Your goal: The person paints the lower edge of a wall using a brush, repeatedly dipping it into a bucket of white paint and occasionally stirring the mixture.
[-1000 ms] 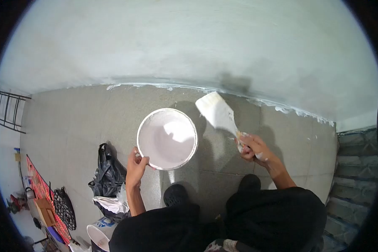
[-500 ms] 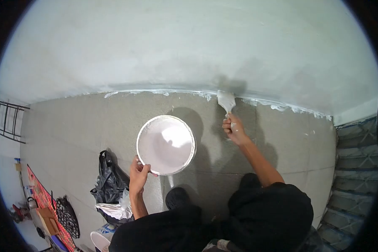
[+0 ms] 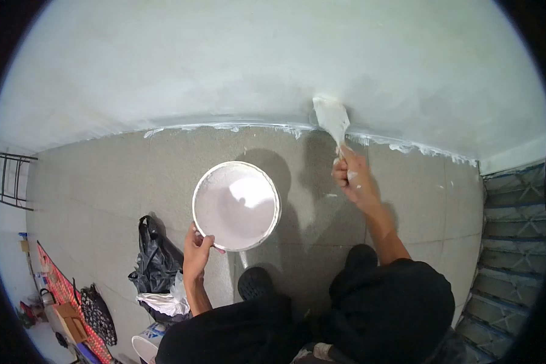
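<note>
My left hand (image 3: 197,253) grips the lower left rim of a round white bucket (image 3: 236,206), thumb over the edge. Pale, whitish material shows inside it. My right hand (image 3: 355,176) is closed round the handle of a wide brush (image 3: 332,116) coated in white. The brush head lies against the lower part of the pale wall (image 3: 224,67), just above the floor line. White smears run along the joint between wall and floor, and white spots mark my right hand.
A black plastic bag (image 3: 155,252) and a second white bucket (image 3: 145,347) stand at lower left. Further left are a red patterned cloth (image 3: 60,285), a patterned bag (image 3: 97,315) and a black metal rack (image 3: 7,179). A metal grille (image 3: 509,255) is at the right.
The brush in my right hand has gone from beside the bucket to the floor line, then up onto the wall. My left hand still holds the bucket, almost unmoved.
</note>
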`<state>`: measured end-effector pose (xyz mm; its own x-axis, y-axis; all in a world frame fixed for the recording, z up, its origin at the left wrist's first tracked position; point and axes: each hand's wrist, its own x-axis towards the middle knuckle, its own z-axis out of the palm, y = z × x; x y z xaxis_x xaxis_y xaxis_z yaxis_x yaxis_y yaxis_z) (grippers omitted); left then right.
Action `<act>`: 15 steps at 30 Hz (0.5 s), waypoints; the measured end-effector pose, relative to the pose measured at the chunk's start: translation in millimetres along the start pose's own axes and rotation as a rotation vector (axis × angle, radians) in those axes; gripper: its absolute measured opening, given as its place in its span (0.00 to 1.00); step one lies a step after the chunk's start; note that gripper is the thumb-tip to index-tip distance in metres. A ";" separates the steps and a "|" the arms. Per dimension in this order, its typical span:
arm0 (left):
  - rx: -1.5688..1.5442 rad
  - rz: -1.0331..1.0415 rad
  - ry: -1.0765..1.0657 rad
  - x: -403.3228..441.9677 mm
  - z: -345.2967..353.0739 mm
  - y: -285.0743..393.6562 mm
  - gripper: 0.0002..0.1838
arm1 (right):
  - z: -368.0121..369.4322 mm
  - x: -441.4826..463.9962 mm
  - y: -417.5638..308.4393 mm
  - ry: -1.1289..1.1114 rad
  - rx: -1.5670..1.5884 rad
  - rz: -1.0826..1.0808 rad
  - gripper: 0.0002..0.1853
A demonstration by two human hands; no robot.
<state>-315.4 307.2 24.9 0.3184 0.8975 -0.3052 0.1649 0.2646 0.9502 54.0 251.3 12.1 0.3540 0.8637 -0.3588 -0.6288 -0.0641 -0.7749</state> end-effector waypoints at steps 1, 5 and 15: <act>-0.002 0.000 0.006 0.0 -0.3 -0.1 0.22 | -2.8 0.5 10.7 0.016 -0.020 -0.017 0.14; -0.030 0.011 0.023 1.3 1.1 -2.6 0.22 | -43.2 42.8 77.2 0.074 -0.135 -0.025 0.15; 0.003 -0.004 0.033 1.9 -1.3 -5.2 0.23 | -92.3 33.4 79.7 0.122 0.084 0.087 0.14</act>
<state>-316.9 307.9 19.5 0.2862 0.9076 -0.3071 0.1694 0.2675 0.9485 79.6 228.9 -109.7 0.3740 0.7895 -0.4867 -0.7146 -0.0892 -0.6938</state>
